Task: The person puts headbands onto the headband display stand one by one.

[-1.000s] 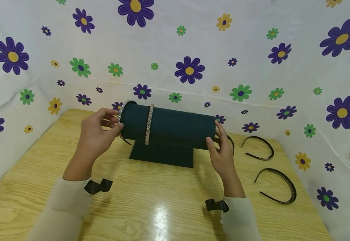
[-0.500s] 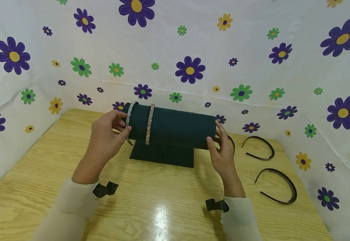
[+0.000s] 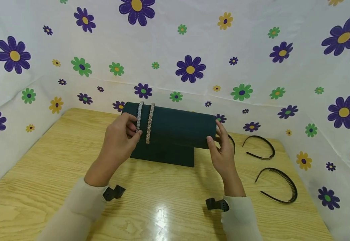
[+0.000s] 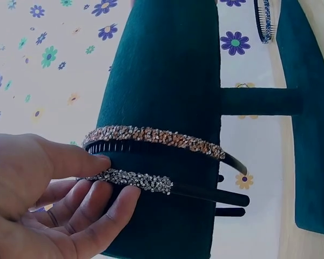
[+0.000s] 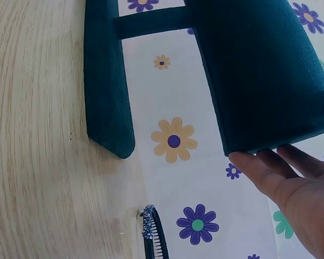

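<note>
A dark green velvet headband display stand (image 3: 181, 129) rises from the table, its horizontal roll resting on a flat base. My left hand (image 3: 117, 142) pinches a silver glitter headband (image 4: 146, 181) between thumb and fingers near the roll's left end. Close beside it on the roll sits a rose-gold glitter headband (image 3: 149, 124), with comb teeth showing in the left wrist view. The silver band's dark tip extends past the roll's edge there. At the roll's right end my right hand (image 3: 224, 159) grips the rim, thumb in front and fingers around the end.
Two black toothed headbands lie on the wooden table (image 3: 175, 201) at the right, a nearer headband (image 3: 293, 191) and a farther headband (image 3: 272, 150). Another headband (image 3: 232, 144) is partly hidden behind my right hand. A flower-print cloth (image 3: 168, 43) encloses the back and sides.
My left hand has slid the silver headband rightward along the roll, from its left end to close beside the rose-gold one. My right hand has stayed on the roll's right end.
</note>
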### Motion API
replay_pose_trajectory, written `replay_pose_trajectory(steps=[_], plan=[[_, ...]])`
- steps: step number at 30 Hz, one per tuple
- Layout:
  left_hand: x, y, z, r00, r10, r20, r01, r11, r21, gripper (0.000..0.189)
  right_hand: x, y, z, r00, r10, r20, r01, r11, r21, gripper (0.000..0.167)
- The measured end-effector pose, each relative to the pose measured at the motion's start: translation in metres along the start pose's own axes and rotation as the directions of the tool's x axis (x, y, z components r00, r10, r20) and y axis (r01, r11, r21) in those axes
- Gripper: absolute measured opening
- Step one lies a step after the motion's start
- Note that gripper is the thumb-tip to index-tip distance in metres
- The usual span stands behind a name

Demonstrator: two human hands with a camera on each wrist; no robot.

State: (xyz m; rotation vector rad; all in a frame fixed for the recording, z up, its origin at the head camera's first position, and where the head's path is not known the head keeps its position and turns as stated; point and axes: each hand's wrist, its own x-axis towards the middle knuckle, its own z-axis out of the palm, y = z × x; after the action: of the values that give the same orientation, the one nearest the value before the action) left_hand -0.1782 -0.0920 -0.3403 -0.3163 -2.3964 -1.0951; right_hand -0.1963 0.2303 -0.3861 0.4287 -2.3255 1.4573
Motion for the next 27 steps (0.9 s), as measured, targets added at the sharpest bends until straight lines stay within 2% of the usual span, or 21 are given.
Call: replay_pose_trajectory(steps=[7,17,20,23,25,27], plan=[[-0.002,0.006,0.004,0.999,-0.016,0.029,0.015,1.0,0.015,0.037,0.0,0.0,0.0,1.0,-0.013,-0.002,0.013,1.0,0.003,0.06],[-0.002,0.006,0.007,0.997,-0.032,0.066,0.03,0.999,0.033,0.038,0.0,0.001,0.0,1.0,-0.008,-0.001,0.008,1.0,-0.002,0.06],[-0.002,0.007,0.006,0.996,-0.04,0.083,0.037,0.999,0.04,0.039,0.0,0.001,-0.001,1.0,-0.005,-0.001,0.005,1.0,0.002,0.06],[-0.001,0.007,-0.001,0.993,-0.039,0.11,0.034,0.999,0.041,0.037,0.0,0.0,0.0,1.0,-0.005,0.001,0.005,1.0,0.006,0.059],[0.0,0.005,-0.009,0.996,-0.015,0.093,0.012,0.999,0.034,0.031,0.0,0.001,0.0,1.0,-0.01,0.0,0.01,1.0,0.004,0.06],[0.004,0.0,-0.017,0.999,0.02,0.032,-0.02,1.0,0.013,0.026,0.0,0.002,0.0,1.0,-0.015,-0.001,0.015,1.0,0.004,0.06]])
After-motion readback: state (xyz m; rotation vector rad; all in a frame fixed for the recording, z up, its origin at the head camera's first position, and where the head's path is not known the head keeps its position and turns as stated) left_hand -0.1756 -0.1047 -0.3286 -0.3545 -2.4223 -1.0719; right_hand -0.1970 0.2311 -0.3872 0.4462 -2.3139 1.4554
